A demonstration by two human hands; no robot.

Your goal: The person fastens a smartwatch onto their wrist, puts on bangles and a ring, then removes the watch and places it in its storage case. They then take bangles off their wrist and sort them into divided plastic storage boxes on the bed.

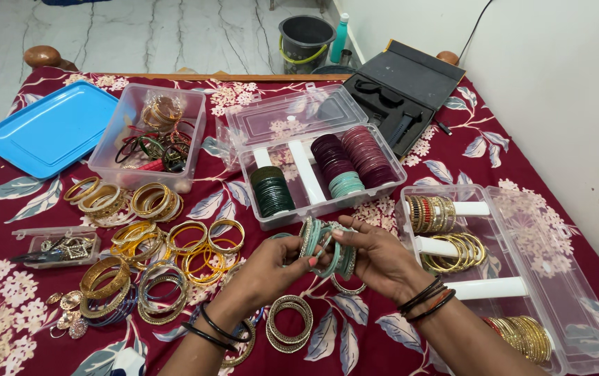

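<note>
A maroon floral bedspread (pixel 453 150) carries everything. Near its far left corner lies a blue plastic tray (pixel 49 129), and just right of it stands a clear tub (pixel 124 118) of mixed bangles. Loose gold bangles (pixel 153 237) spread over the left half, with a small clear box (pixel 56 245) of trinkets close to the left edge. Mid-bed, an open clear organiser (pixel 292 118) holds dark green bangles (pixel 271 189) and maroon bangles (pixel 355 157). Along the right edge sits another clear organiser (pixel 564 278) with white rods. A black case (pixel 411 80) lies open at the far right corner. Beyond the far edge, on the floor, stands a dark bucket (pixel 305 38).
</note>
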